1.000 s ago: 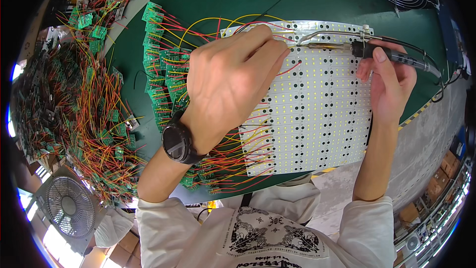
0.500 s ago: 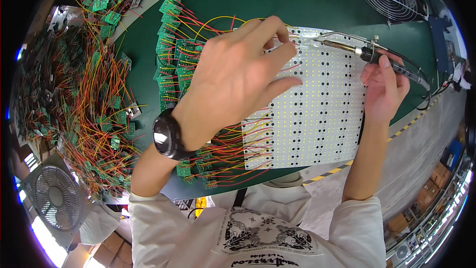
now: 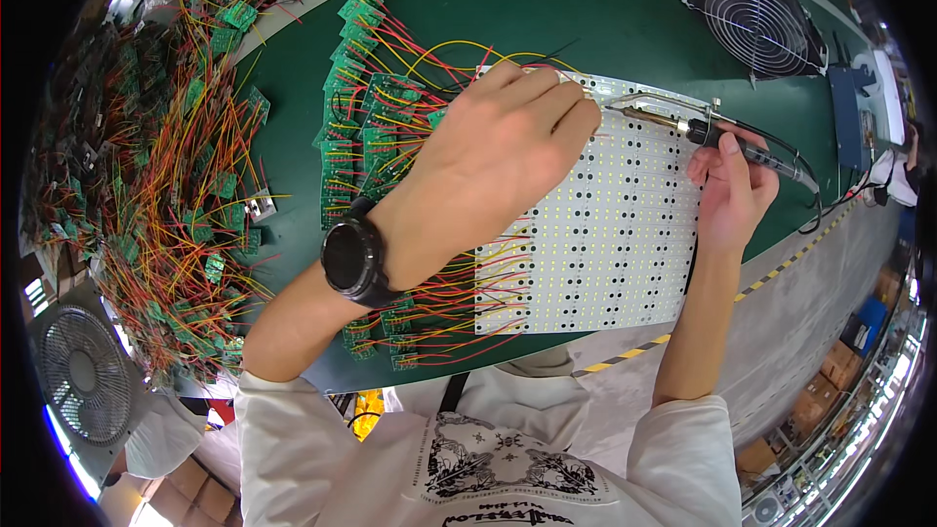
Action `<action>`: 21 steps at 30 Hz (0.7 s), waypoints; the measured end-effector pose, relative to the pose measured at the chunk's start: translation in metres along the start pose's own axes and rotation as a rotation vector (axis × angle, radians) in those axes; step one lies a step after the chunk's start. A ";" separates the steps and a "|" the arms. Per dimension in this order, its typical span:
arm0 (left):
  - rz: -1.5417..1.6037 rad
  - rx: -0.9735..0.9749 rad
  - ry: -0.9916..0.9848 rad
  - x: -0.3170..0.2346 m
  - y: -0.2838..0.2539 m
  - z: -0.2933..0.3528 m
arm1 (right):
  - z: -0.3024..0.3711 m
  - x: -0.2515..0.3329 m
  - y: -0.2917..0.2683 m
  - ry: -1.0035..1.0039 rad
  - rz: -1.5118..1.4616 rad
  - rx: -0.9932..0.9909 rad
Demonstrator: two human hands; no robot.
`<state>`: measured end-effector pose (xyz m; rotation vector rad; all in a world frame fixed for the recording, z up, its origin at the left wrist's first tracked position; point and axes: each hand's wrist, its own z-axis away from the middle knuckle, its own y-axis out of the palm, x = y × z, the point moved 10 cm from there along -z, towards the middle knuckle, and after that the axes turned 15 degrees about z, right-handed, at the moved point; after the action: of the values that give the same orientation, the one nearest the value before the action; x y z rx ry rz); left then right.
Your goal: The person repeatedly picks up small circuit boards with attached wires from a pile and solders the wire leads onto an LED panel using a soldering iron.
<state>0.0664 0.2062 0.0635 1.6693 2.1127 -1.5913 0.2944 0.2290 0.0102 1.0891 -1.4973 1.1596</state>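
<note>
A white LED panel (image 3: 615,234), dotted with small yellow lights and black holes, lies on the green table. My left hand (image 3: 503,151) is over the panel's upper left, its fingers curled together; whatever they pinch is hidden beneath them. In my right hand (image 3: 732,195) is a soldering iron (image 3: 701,130) with a black handle and a thin metal feed tube along it. The iron's tip points left, over the panel's upper part, close to my left fingertips. Small green circuit boards (image 3: 339,171) with red and yellow wires lie in rows left of the panel, several wires reaching its left side.
A large tangled heap of wired circuit boards (image 3: 146,205) covers the far left. At the back right stands a black fan with a wire guard (image 3: 756,20), beside a dark blue box (image 3: 851,107). A grey fan (image 3: 86,361) is at the lower left.
My left hand's fingers, spread before, have closed together over the panel. The soldering iron and my right hand appear slightly further left, and the whole view has shifted a little.
</note>
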 end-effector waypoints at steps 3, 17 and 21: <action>-0.054 -0.006 -0.011 0.003 0.008 0.004 | -0.001 -0.001 0.002 0.022 -0.001 0.022; 0.003 -0.098 -0.039 0.017 0.003 0.006 | -0.004 -0.007 0.004 0.008 0.012 0.123; -0.008 -0.095 -0.045 0.018 0.004 0.007 | -0.004 -0.008 0.005 0.014 0.018 0.135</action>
<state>0.0574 0.2143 0.0476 1.5833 2.1395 -1.4905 0.2914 0.2342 0.0015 1.1573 -1.4376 1.2938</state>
